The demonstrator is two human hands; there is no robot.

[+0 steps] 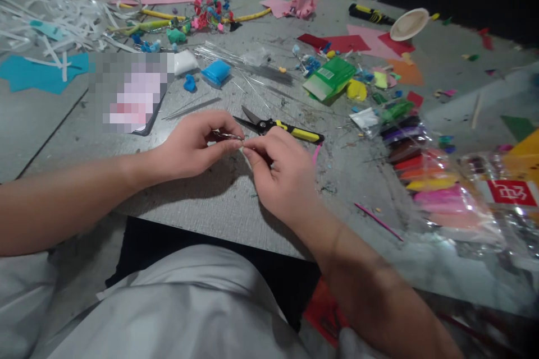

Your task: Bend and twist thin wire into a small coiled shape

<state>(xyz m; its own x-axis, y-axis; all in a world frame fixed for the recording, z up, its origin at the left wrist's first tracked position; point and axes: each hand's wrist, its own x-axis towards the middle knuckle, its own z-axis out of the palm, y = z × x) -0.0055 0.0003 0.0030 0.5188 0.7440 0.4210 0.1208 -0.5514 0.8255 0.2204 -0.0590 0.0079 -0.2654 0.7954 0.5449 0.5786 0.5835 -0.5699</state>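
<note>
My left hand (pixel 202 143) and my right hand (pixel 282 171) meet above the near part of the grey table (pixel 202 210), fingertips pinched together. A tiny pale piece, too small to name, shows between the fingertips. Something thin and shiny (pixel 227 135) lies under my left index finger; its kind is unclear. Just beyond my hands rest black-and-yellow snips (pixel 301 132) with their blades apart, partly hidden by my right hand. Thin dark wires (pixel 196 106) lie beyond my left hand. Farther off are a blue clay packet (pixel 216 72) and a small blue lump (pixel 190 83).
A phone (pixel 143 126), partly blurred out, lies at left, near white paper strips (pixel 63 11). Clear bags of coloured clay (pixel 450 196) are at right. A green packet (pixel 330 77), a pink stick (pixel 379 221) and a black-and-yellow tool (pixel 370 13) lie about.
</note>
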